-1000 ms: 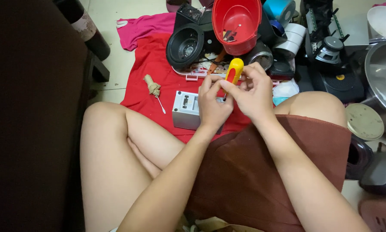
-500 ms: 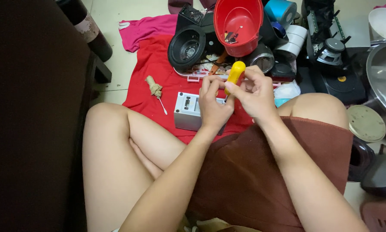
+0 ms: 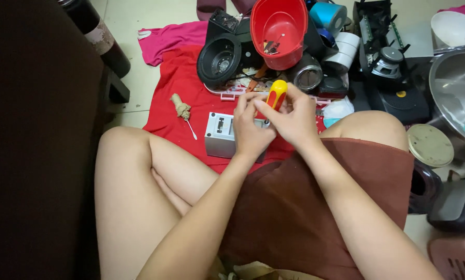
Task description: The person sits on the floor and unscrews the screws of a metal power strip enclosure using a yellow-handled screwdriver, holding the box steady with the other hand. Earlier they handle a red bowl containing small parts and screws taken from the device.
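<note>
Right hand (image 3: 294, 122) gripped the yellow-and-red plastic-handled screwdriver (image 3: 276, 94) — handle upright, about as half a second before. Left hand (image 3: 250, 129) curled closed beside it, over the small grey metal box (image 3: 222, 135) on the red cloth (image 3: 183, 83); box hadn't shifted.

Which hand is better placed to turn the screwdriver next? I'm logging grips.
Probably the right hand: it wraps the yellow-handled screwdriver, while the left hand rests by the grey box.
</note>
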